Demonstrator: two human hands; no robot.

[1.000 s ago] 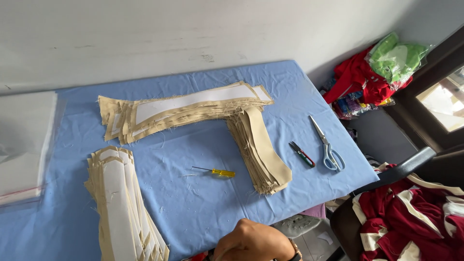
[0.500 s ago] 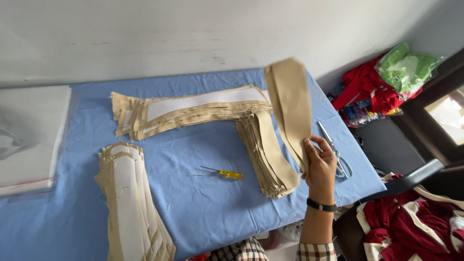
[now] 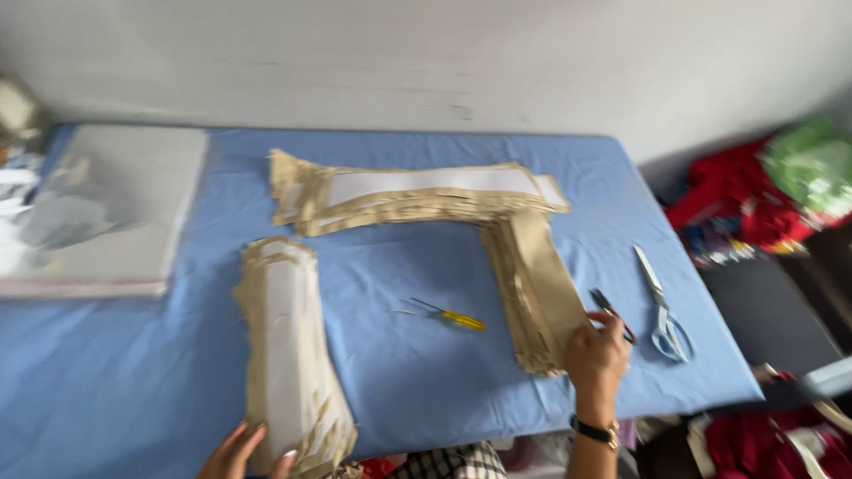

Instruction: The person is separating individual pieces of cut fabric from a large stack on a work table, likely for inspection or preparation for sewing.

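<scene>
While the blue cloth-covered table point(image 3: 426, 390) fills most of the view, a flat grey-white sheet in clear wrap point(image 3: 115, 208) lies on its far left part; along the back runs a long stack of tan fabric pieces point(image 3: 417, 195) with a white strip on top, laid crosswise; from its right end a second tan stack point(image 3: 537, 288) runs down toward the near edge, the two meeting in a corner; a third tan stack with a white strip point(image 3: 288, 355) lies lengthwise on the left, well apart from the others. Beyond the table's right edge sits a blurred heap of red and green cloth point(image 3: 763, 191); more red cloth shows at the lower right corner.

At the near end of the second tan stack the right hand point(image 3: 596, 355) rests with its fingers on the top piece, a dark watch on the wrist; whether it pinches the piece or only presses on it, I cannot tell. At the bottom edge the left hand point(image 3: 240, 454) touches the near end of the third stack, fingers spread and loose, gripping nothing.

Pale-handled scissors point(image 3: 661, 306) lie right of the second stack; a dark pen point(image 3: 611, 310) lies just beside the right hand's fingertips; a small yellow-handled tool point(image 3: 448, 315) lies on bare cloth between the stacks.
</scene>
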